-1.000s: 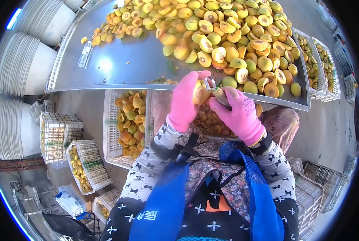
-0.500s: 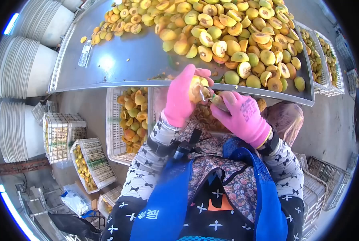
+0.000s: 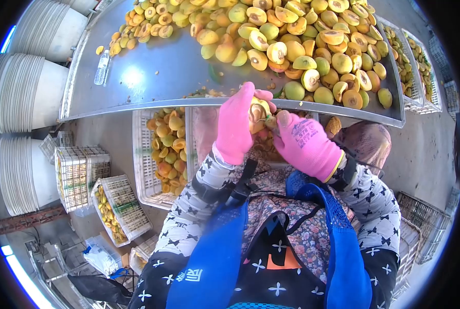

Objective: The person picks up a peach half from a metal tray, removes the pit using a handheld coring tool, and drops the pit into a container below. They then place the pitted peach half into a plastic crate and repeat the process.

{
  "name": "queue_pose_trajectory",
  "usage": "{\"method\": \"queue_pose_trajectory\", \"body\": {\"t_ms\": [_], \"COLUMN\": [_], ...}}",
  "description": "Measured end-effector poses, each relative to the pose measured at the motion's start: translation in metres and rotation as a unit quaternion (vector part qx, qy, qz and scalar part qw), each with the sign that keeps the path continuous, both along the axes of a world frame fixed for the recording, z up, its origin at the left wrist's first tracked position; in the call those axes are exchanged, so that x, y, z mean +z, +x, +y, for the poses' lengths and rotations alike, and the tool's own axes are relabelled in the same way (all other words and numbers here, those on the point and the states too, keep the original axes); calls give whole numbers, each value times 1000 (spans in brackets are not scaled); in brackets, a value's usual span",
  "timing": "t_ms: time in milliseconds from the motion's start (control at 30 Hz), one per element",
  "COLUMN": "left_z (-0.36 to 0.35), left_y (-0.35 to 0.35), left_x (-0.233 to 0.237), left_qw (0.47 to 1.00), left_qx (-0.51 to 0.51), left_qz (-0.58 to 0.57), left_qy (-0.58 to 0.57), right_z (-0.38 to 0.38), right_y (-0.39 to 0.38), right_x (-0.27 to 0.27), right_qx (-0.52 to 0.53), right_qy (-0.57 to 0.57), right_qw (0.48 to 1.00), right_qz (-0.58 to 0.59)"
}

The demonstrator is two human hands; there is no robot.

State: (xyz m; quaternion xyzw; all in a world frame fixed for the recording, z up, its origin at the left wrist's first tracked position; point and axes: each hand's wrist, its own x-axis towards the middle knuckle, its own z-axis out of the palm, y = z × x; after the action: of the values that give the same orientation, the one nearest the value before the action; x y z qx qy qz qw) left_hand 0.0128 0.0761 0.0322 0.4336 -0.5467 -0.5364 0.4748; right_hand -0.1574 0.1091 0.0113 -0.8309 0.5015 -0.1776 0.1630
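Ahead, steel table (image 3: 158, 72), held fruit (image 3: 258, 110), floor crates (image 3: 123, 200)

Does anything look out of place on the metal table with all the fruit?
A clear plastic bottle lies on its side on the metal table, apart from the fruit pile. A stray fruit piece sits beyond it near the rim.

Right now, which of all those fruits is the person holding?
The fruit in the pink-gloved left hand, touched by the right hand; the others lie loose.
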Motion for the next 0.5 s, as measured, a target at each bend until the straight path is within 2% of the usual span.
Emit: {"method": "queue_pose_trajectory", "body": {"t_ms": [33, 133, 167, 267, 333, 367, 433, 500], "left_z": [-1, 3, 5, 8, 6, 5, 7, 8], "left_y": [-2, -7, -5, 0, 2, 1, -2, -5], "left_x": [-3, -14, -12, -9, -9, -10, -5, 2], "left_qw": [1000, 993, 994, 993, 999, 999, 998, 999], "left_qx": [12, 57, 51, 17, 12, 15, 27, 36], "left_qz": [15, 71, 65, 89, 49, -6, -21, 37], "left_qy": [13, 71, 74, 81, 21, -39, -54, 6], "right_z": [1, 6, 6, 6, 4, 3, 5, 6], "right_y": [2, 9, 10, 11, 12, 13, 13, 12], "right_x": [-4, -11, -9, -12, -12, -12, -9, 0], "right_qx": [-3, -16, -25, -37, -36, -37, -45, -36], "right_qy": [16, 24, 50, -3, -15, -20, 4, 15], "right_qw": [999, 997, 997, 996, 996, 996, 997, 998], "right_qz": [-45, -68, -50, -77, -79, -80, -65, -50]}}
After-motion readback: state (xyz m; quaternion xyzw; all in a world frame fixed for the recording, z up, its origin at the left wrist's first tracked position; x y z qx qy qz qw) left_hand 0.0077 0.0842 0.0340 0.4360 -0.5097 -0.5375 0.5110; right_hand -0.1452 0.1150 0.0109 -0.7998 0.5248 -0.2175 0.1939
